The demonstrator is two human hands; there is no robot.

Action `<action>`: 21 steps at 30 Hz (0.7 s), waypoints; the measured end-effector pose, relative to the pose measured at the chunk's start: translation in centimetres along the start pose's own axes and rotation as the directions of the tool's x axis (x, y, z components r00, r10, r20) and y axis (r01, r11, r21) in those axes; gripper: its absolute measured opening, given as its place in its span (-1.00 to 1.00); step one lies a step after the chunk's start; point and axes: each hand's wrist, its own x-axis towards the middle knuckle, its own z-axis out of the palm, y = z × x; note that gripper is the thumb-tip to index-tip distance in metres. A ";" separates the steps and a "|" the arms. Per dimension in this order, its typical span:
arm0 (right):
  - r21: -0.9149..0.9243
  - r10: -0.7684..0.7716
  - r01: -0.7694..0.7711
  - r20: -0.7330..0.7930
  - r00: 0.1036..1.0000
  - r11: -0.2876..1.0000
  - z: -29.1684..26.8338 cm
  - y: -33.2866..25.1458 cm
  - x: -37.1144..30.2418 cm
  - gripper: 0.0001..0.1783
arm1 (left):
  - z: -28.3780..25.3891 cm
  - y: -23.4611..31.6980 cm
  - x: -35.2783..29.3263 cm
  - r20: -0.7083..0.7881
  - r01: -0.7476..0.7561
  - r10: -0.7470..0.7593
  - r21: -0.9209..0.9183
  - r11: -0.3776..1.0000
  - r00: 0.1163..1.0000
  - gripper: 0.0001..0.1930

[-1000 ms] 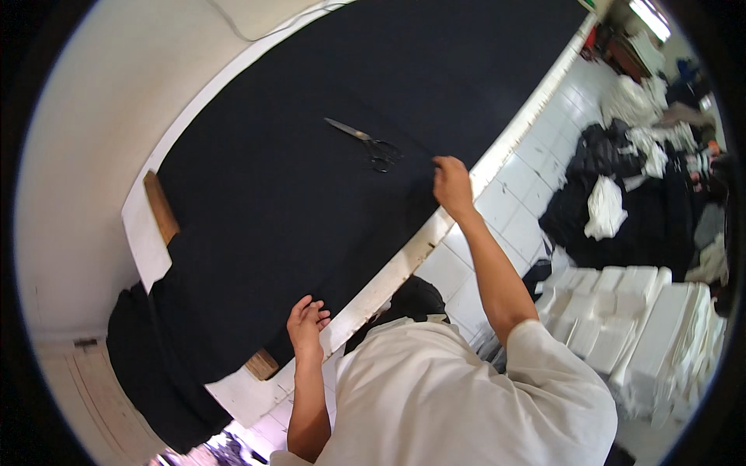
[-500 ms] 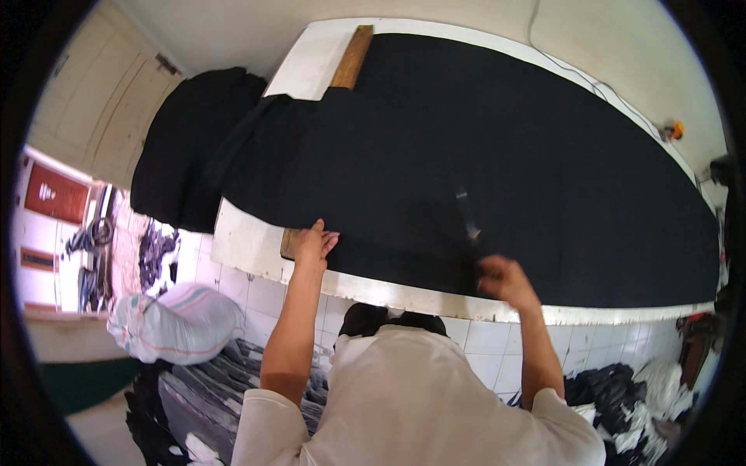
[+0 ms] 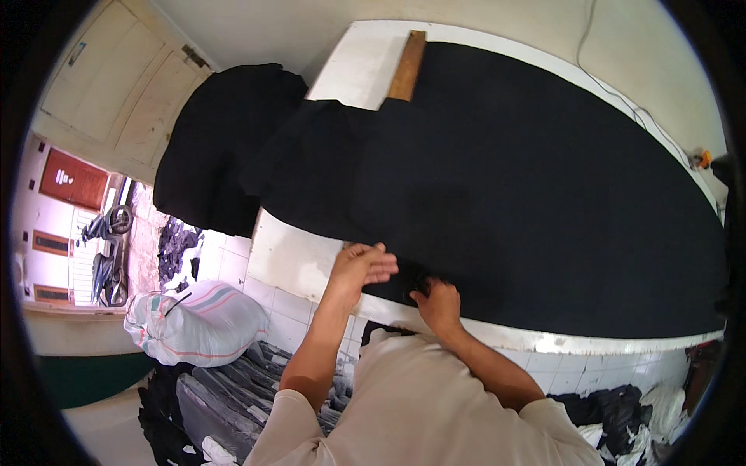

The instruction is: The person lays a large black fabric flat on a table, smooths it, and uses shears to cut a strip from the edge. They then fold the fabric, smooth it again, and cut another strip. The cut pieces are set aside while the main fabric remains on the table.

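A wide sheet of black fabric (image 3: 528, 179) lies spread over a long white table (image 3: 291, 252). At its near edge, left of the middle, my left hand (image 3: 360, 268) rests with fingers stretched out toward the right. Just to the right of it, my right hand (image 3: 439, 303) is closed round dark-handled scissors (image 3: 420, 286) low over the cloth. Their blades are lost against the black fabric.
A wooden bar (image 3: 407, 66) lies at the fabric's far left edge. More black cloth (image 3: 225, 147) is heaped beyond the table's left end. A stuffed white sack (image 3: 206, 322) stands on the floor at left; dark fabric bundles (image 3: 225, 408) lie below it. A cable (image 3: 614, 93) runs along the wall.
My right hand has come left with the scissors, close beside my left hand. The left hand's fingers now stretch rightward over the cloth. The whole view has shifted slightly.
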 end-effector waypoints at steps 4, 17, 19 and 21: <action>0.022 -0.087 0.085 0.113 0.990 0.996 0.0 -3.6 -0.8 -0.69 | -7.9 5.0 5.2 0.013 -0.088 0.087 0.153 0.984 0.996 -0.77; 0.269 0.113 -0.056 -0.203 0.973 0.962 -5.4 -6.2 6.3 -0.82 | -12.0 22.3 37.0 0.106 0.164 0.851 0.962 -0.219 0.515 -0.69; 0.450 0.252 -0.164 -0.143 0.957 0.878 -6.4 -5.4 9.0 -0.77 | -12.9 22.7 35.6 0.107 0.092 0.872 0.981 -0.171 0.477 -0.79; 0.641 0.356 -0.245 -0.047 0.933 0.727 -7.8 -3.8 11.6 -0.64 | -15.5 21.5 31.5 0.137 -0.135 0.977 0.984 -0.116 0.165 -0.66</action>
